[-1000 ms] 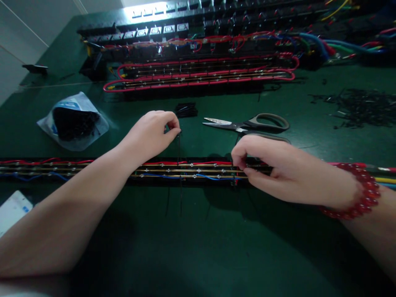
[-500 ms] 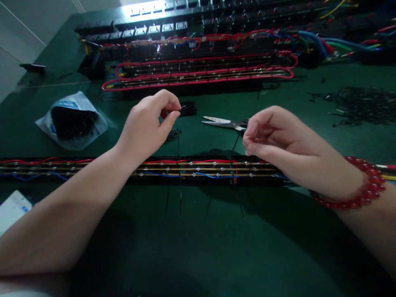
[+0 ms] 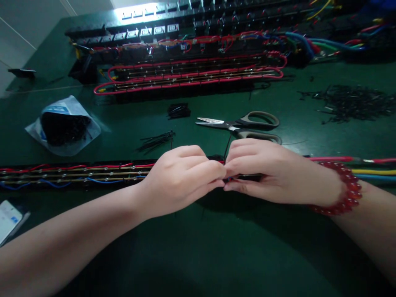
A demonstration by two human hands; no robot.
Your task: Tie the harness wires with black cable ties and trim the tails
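Over the long wired strip (image 3: pixel 111 175), the fingertips of both hands meet. My left hand (image 3: pixel 185 177) is closed in a pinch from the left; whatever lies between its fingertips is hidden. From the right, my right hand (image 3: pixel 262 171) pinches at a black cable tie (image 3: pixel 227 146), whose upper end sticks up beside the fingers. The rest of this tie is covered by the hands. Another cable tie (image 3: pixel 171 141) stands up from the strip behind my left hand. Scissors (image 3: pixel 233 125) with dark handles lie just beyond my right hand, blades pointing left.
Loose cable ties (image 3: pixel 154 141) and a short black bundle (image 3: pixel 179 110) lie behind the strip. An open plastic bag (image 3: pixel 66 126) of black pieces sits at left, a pile of black scraps (image 3: pixel 355 103) at right. Red-edged strips (image 3: pixel 188 74) lie farther back. A white object (image 3: pixel 9 220) rests at lower left.
My left hand has come down and right, from beside the black bundle to the strip. My right hand has moved left and down, uncovering the scissors' handles. The view has shifted slightly.
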